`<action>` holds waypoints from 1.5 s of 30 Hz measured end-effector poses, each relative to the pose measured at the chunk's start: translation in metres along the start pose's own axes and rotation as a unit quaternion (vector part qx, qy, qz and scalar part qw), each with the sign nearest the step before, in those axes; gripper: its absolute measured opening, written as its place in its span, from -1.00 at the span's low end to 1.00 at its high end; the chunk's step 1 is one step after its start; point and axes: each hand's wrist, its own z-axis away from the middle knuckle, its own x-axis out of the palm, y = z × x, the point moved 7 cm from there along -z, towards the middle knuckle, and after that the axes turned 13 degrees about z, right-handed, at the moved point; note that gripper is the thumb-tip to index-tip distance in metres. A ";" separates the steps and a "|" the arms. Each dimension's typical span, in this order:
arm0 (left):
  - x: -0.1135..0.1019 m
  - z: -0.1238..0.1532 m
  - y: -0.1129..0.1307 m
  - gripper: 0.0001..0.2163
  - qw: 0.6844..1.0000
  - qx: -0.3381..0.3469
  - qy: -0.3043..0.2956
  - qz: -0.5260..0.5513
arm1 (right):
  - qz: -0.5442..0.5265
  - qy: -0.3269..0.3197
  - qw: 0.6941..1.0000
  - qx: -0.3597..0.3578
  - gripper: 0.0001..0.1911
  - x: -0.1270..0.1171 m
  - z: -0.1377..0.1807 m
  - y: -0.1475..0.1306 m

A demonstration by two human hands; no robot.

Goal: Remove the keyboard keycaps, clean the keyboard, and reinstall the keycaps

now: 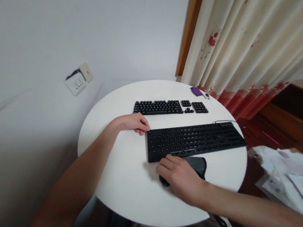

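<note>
A black keyboard base point(194, 139) without keycaps lies across a round white table point(126, 187). Behind it the removed black keycaps point(157, 107) are laid out in keyboard order, with smaller groups point(199, 107) to their right. My left hand point(135, 123) rests curled at the base's far left corner, fingertips touching its edge. My right hand point(179, 177) lies palm down on a dark grey cloth point(199, 164) in front of the base, fingers bent over the cloth near the front edge.
A purple object point(197, 91) and a small pale piece point(207, 95) lie at the table's far right rim. A cable point(226, 121) leaves the base's right end. Curtain point(246, 40) hangs at right, wall socket point(76, 83) at left, papers point(294, 178) at lower right.
</note>
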 end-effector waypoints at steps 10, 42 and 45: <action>0.004 0.004 0.006 -0.74 1.000 -0.009 0.006 -0.001 | -0.051 0.050 0.966 0.250 -0.61 0.006 0.086 0.087; 0.004 0.000 0.000 -0.80 1.000 -0.001 0.003 0.016 | -0.054 -0.060 0.993 0.082 -0.69 0.010 0.014 -0.011; 0.003 -0.001 -0.002 -0.79 1.000 -0.002 0.007 0.018 | -0.046 -0.046 0.986 0.154 -0.60 0.014 0.019 0.002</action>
